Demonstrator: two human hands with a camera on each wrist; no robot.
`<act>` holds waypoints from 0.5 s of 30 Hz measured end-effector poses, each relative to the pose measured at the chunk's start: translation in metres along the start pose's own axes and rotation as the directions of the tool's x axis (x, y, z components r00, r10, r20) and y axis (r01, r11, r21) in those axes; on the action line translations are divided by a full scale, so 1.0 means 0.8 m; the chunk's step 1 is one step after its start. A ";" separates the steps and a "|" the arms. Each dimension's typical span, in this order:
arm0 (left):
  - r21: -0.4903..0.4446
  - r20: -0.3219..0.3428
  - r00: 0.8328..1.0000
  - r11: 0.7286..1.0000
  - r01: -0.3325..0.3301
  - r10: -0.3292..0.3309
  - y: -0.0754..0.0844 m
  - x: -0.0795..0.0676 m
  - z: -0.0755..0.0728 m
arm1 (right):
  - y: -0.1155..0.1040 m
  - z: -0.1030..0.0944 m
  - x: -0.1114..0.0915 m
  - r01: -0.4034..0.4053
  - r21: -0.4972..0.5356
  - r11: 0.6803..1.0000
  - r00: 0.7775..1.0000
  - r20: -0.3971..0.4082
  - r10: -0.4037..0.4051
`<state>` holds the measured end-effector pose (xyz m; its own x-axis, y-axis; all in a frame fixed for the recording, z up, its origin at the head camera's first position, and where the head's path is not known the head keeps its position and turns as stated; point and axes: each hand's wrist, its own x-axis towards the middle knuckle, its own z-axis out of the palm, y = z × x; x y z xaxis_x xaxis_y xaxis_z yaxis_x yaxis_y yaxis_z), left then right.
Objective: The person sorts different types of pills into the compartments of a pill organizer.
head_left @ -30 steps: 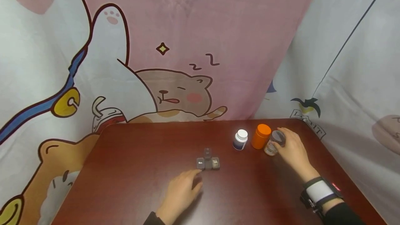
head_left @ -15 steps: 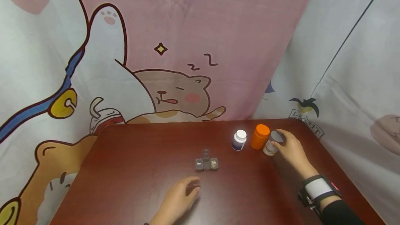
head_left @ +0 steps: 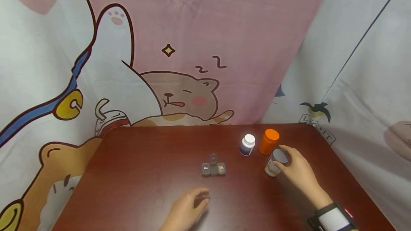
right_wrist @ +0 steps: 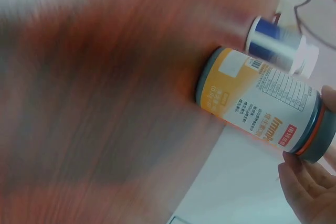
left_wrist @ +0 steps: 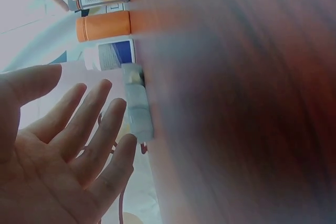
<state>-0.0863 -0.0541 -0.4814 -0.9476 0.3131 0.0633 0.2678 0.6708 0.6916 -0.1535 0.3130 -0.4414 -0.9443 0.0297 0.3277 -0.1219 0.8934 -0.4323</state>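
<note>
My right hand (head_left: 298, 168) holds a grey-lidded supplement bottle (head_left: 273, 165) by its cap, thumb on one side and fingers on the other. In the right wrist view the bottle (right_wrist: 257, 103) shows a white and yellow label. My left hand (head_left: 187, 208) hovers over the near part of the table with relaxed fingers and nothing in it; the left wrist view shows its palm and spread fingers. Beyond it lies a small translucent pill organizer (head_left: 213, 168) with day-marked compartments, its middle lid standing up. Something pale sits in the right compartment.
An orange bottle (head_left: 269, 142) and a white-capped bottle with a dark blue label (head_left: 247, 145) stand side by side at the back right of the brown table (head_left: 144, 174). A cartoon-printed cloth (head_left: 257, 45) hangs right behind the table.
The right hand has brought the grey-lidded bottle nearer and slightly left, away from the orange bottle. The left hand has drawn back from the pill organizer.
</note>
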 end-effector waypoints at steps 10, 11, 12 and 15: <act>-0.022 0.031 0.999 0.999 -0.023 0.023 0.007 -0.005 0.013 | -0.059 0.018 -0.047 0.198 -0.016 0.980 0.979 -0.051 -0.199; -0.023 0.031 0.999 0.999 -0.028 0.029 0.008 -0.005 0.015 | -0.067 0.021 -0.051 0.216 -0.012 0.976 0.975 -0.049 -0.216; -0.025 0.031 0.999 0.999 -0.034 0.035 0.010 -0.004 0.017 | -0.075 0.024 -0.055 0.232 -0.008 0.973 0.972 -0.042 -0.232; -0.036 0.038 0.998 0.999 -0.041 0.042 0.013 -0.002 0.022 | -0.101 0.031 -0.067 0.272 0.011 0.962 0.962 -0.010 -0.272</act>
<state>-0.0788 -0.0356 -0.4868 -0.9281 0.3668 0.0648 0.3000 0.6330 0.7137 -0.1007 0.2279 -0.4448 -0.8725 -0.2097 0.4413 -0.3774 0.8629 -0.3361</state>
